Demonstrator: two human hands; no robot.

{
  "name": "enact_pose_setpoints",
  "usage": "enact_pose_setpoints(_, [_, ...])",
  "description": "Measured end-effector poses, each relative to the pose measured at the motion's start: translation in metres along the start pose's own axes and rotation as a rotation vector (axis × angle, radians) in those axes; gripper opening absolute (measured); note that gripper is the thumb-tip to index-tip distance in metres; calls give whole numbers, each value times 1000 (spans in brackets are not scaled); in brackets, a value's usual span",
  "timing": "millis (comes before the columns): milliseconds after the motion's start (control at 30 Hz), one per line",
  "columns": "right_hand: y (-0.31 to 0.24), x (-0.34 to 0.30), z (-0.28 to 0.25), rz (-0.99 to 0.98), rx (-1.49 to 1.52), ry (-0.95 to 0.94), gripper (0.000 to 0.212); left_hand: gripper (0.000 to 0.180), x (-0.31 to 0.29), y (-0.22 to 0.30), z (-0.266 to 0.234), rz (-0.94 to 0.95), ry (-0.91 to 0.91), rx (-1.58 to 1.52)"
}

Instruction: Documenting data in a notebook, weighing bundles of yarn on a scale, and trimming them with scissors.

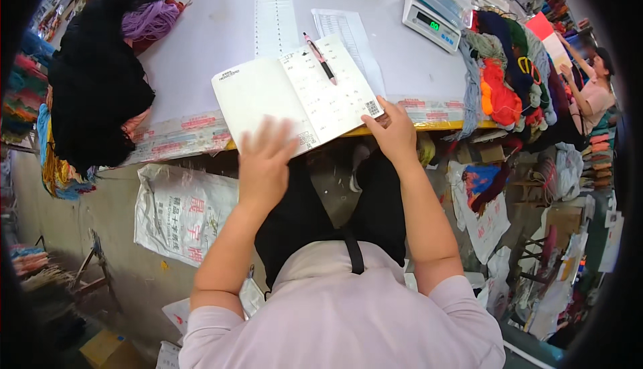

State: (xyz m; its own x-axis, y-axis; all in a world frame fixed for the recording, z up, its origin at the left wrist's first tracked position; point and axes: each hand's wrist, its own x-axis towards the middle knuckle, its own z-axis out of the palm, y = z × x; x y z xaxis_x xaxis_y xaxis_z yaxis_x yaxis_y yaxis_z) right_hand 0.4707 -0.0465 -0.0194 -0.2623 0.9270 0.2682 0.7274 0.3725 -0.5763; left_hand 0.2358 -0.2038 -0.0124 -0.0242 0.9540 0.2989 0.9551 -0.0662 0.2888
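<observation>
An open notebook (260,97) lies at the table's near edge, its left page mostly blank and its right page marked with handwriting. A pink and black pen (320,59) rests on the right page. My left hand (266,158) is over the notebook's lower left part, fingers apart and blurred by motion; whether it touches the paper I cannot tell. At the lower right corner my right hand (394,132) grips the notebook, thumb on top and other fingers along the edge. A printed sheet (365,50) lies partly under the notebook.
A large black yarn bundle (100,74) and purple yarn (151,22) lie at the left. On the right stand a digital scale (434,20) and multicoloured skeins (499,81). A measuring strip (274,7) runs up the table (207,34). Another person (593,91) is at far right.
</observation>
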Motion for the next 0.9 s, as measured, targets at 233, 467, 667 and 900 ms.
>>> enact_pose_setpoints(233, [-28,58,3,-43,-52,-87,40,35,39,12,17,154,-125,-219])
enact_pose_setpoints(467, [-72,157,75,-76,-317,-432,33,28,36,17,31,58,15,-322])
enact_pose_setpoints(667, [-77,206,115,-78,-136,-472,28,29,36,21,34,0,68,-353])
enact_pose_setpoints(900, [-63,229,26,-59,805,-210,25,27,39,20,35,-38,85,-381])
